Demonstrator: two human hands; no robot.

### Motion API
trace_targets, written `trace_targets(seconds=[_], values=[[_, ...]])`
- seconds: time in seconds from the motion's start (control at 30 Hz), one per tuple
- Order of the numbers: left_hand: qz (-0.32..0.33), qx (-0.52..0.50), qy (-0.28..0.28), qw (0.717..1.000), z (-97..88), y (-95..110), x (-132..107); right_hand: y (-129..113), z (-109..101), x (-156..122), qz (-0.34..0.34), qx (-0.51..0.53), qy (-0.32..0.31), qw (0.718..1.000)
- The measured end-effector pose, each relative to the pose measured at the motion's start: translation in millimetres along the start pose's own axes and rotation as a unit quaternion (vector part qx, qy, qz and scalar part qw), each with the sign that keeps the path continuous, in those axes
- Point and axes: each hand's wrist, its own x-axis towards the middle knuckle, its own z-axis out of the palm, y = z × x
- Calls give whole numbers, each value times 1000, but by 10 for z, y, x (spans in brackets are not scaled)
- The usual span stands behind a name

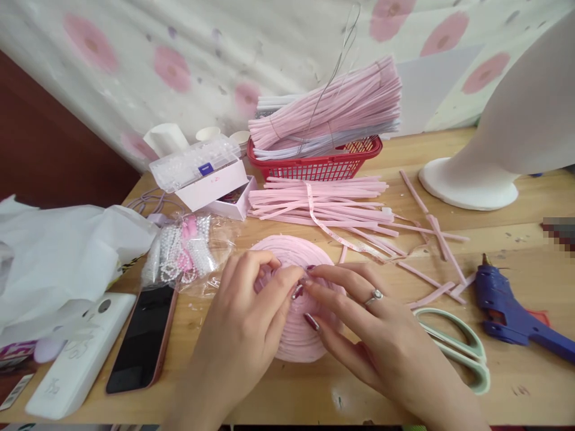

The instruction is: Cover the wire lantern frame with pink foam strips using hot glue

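Observation:
A round coil of fuzzy pink pipe cleaners (302, 350) lies on the table between my hands, wound in rings. My left hand (249, 314) is closed on its left side, thumb and index finger pinched near the middle. From the right, my right hand (372, 320), with a ring on one finger, bends its fingers onto the coil. Its fingertips meet my left thumb at the centre, while its thumb presses lower on the rings. Whatever small piece lies between the fingertips is hidden.
Behind lie loose pink pipe cleaners (323, 203) with a tape measure across them, and a red basket (314, 169) of bundles. Scissors (469, 353), a blue glue gun (503, 305) and a white stand (469, 185) are right. A phone (141, 341) and bagged beads (184, 251) are left.

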Motion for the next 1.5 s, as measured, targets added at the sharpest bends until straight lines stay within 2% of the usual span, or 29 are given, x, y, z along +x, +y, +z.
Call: trace_targets(seconds=[0.57,0.7,1.13,1.5], values=[[22,13,-95,995,-131,-32,102,41,8,-46,-7,16,7,1000],[18,-12,-111,994,-165,-75,98,36,10,-60,-4,19,7,1000],[-13,-99,-232,967,-354,-234,288,29,-15,-73,8,25,-13,1000],[-56,-160,-265,949,-359,-306,393,-9,-17,-90,0,-23,-39,999]])
